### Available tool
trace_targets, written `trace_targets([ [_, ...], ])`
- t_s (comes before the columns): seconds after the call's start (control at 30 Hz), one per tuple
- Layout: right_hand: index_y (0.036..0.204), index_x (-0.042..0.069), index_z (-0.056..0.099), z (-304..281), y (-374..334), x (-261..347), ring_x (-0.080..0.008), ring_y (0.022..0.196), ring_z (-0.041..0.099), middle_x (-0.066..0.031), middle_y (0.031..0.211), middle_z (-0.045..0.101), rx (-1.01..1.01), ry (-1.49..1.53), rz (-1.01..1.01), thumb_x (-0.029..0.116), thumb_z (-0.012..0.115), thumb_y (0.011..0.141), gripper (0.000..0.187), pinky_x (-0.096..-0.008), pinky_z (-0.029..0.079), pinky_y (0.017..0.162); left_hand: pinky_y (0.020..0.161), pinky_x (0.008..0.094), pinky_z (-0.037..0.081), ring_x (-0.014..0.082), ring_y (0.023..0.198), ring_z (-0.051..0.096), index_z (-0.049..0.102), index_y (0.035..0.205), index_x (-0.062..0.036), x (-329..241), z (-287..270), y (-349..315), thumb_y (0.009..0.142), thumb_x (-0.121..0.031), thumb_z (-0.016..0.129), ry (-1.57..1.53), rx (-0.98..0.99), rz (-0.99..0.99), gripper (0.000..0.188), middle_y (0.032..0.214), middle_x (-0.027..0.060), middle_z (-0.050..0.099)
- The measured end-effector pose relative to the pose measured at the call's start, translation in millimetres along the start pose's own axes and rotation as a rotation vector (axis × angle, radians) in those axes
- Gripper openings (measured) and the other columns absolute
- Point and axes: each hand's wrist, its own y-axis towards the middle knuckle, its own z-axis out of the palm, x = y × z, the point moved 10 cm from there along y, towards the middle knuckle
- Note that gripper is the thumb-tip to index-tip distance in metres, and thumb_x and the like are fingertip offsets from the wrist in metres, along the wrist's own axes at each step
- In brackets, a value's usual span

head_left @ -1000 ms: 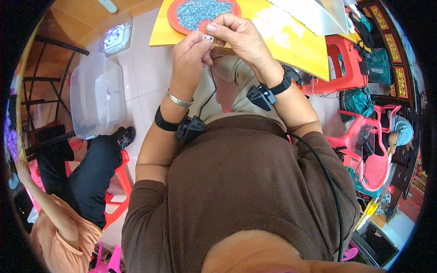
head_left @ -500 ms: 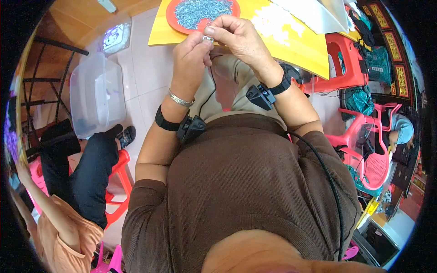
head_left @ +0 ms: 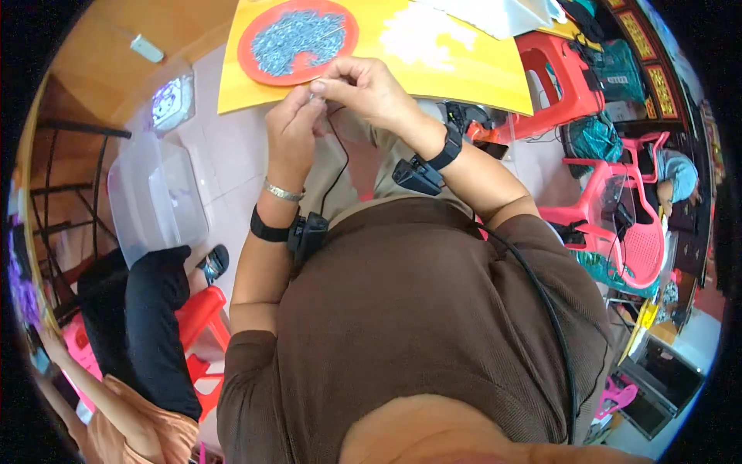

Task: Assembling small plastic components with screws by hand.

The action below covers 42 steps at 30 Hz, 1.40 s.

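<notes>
A tiny silvery piece (head_left: 318,91) is being pinched between the fingertips of both hands, just below the near rim of a round red tray (head_left: 249,48); it is too small to tell what it is. The left hand (head_left: 292,133) is rising to it from below, its thumb and forefinger closing together on the piece. The right hand (head_left: 369,91) is coming in from the right of the tray, its thumb and forefinger clamping the same piece while its other fingers are curling loosely. A thin black cord (head_left: 338,148) is hanging down from where the hands meet.

The tray is holding a heap of small bluish-grey metal bits (head_left: 297,35). It is sitting on a yellow sheet (head_left: 464,62) that is spreading out to the tray's right. A silver bracelet (head_left: 283,191) and a black band (head_left: 268,230) are circling the left wrist, below the tray; another black band (head_left: 447,147) is circling the right wrist. The person is wearing a brown shirt (head_left: 417,309).

Well to the lower left of the tray, a clear plastic box (head_left: 154,197) is standing on the pale floor (head_left: 232,147). Below that, another person's dark-trousered leg (head_left: 154,325) is resting by a red stool (head_left: 202,309). Far to the tray's right, pink plastic chairs (head_left: 634,232) are standing.
</notes>
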Motion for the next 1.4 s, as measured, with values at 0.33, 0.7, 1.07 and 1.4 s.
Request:
trace_targets([
  [0.33, 0.093, 0.003, 0.065, -128, 12, 7, -0.0049, 0.066, 0.053, 0.0008, 0.077, 0.062, -0.366, -0.363, -0.092, 0.021, 0.061, 0.085, 0.020, -0.0201, 0.045, 0.061, 0.049, 0.0221, 0.034, 0.0106, 0.052, 0.045, 0.050, 0.074, -0.0045, 10, -10, 4, 0.085, -0.016, 0.046, -0.056, 0.033, -0.099, 0.017, 0.059, 0.0009, 0.045],
  [0.7, 0.098, 0.007, 0.066, -279, 15, -47, -0.0156, 0.071, 0.061, -0.0070, 0.081, 0.066, -0.390, -1.119, 0.169, 0.022, 0.064, 0.077, 0.025, -0.0273, 0.048, 0.065, 0.050, 0.0221, 0.034, 0.0105, 0.052, 0.044, 0.049, 0.072, -0.0048, -1, -8, 4, 0.085, -0.016, 0.046, -0.154, 0.023, -0.109, 0.017, 0.059, 0.0003, 0.043],
  [1.07, 0.099, 0.010, 0.066, -235, 24, -28, -0.0257, 0.080, 0.063, -0.0124, 0.092, 0.065, -0.272, -1.379, 0.062, 0.020, 0.062, 0.074, 0.027, -0.0334, 0.049, 0.074, 0.049, 0.0219, 0.035, 0.0092, 0.052, 0.044, 0.051, 0.074, -0.0038, -1, -6, 0, 0.084, -0.015, 0.048, -0.183, 0.027, -0.126, 0.016, 0.059, -0.0001, 0.045],
  [1.4, 0.092, 0.009, 0.067, -219, 31, -24, -0.0299, 0.080, 0.062, -0.0125, 0.085, 0.064, -0.220, -1.501, -0.077, 0.020, 0.057, 0.079, 0.019, -0.0373, 0.049, 0.075, 0.050, 0.0222, 0.034, 0.0115, 0.052, 0.046, 0.049, 0.073, -0.0061, -6, -2, 0, 0.084, -0.019, 0.046, -0.109, 0.041, -0.104, 0.017, 0.059, 0.0010, 0.045],
])
